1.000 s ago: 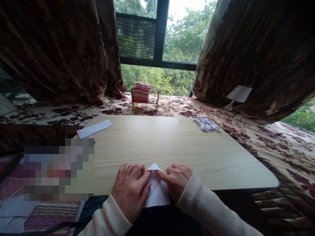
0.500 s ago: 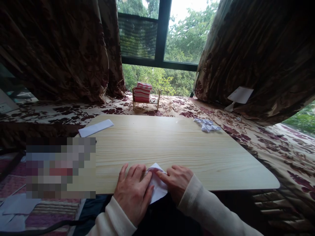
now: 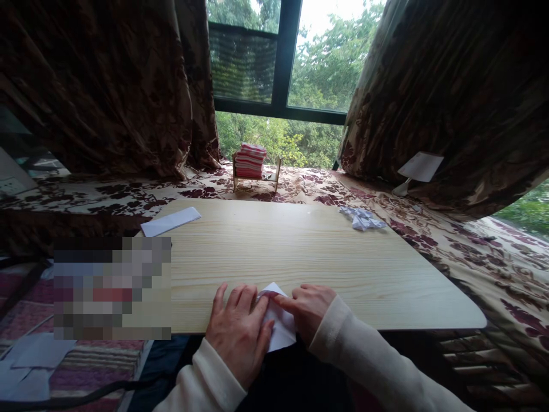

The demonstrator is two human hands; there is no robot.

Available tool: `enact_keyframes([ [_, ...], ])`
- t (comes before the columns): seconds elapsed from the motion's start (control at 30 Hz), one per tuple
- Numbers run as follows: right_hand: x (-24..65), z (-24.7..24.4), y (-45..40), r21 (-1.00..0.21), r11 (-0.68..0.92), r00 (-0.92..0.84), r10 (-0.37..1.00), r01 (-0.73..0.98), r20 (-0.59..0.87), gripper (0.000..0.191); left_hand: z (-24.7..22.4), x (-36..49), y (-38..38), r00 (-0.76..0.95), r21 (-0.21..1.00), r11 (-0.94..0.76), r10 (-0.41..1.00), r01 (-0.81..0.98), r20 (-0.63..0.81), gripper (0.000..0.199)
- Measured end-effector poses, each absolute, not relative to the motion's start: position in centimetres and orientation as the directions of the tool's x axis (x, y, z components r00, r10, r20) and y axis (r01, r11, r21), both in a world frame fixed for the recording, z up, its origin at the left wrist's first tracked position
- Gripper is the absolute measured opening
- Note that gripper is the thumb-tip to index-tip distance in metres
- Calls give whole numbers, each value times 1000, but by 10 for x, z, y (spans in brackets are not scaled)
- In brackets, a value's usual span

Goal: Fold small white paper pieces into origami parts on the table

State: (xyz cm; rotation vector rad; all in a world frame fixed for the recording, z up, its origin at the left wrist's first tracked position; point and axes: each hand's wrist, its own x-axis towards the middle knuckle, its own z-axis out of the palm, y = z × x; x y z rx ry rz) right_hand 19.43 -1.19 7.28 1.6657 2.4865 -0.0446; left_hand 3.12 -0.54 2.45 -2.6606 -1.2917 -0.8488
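A small white sheet of folded paper lies at the table's near edge between my hands, its pointed end away from me and its lower end over the edge. My left hand rests palm down on its left side, fingers spread, with forefinger and thumb on the paper. From the right, my right hand presses its forefinger on the paper near the tip, close to the left forefinger. The other right fingers are curled, and the thumb is hidden.
The wooden table carries a white folded strip at far left and a cluster of folded paper pieces at far right. Behind stands a small rack with striped cloths. A lamp is at right; loose papers lie lower left.
The view has shifted slightly, so the hands and paper appear a little further right and higher. Both hands keep the same hold on the paper.
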Motion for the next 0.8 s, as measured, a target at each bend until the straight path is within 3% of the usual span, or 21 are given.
enact_keyframes([
  [0.37,191,74,-11,70,372,-359,921,925,-152,37,26,22,-9,485,158,-636,705,756,517,30],
  [0.8,200,65,-15,91,415,-412,910,905,-49,36,33,36,-11,488,133,-629,703,766,517,24],
])
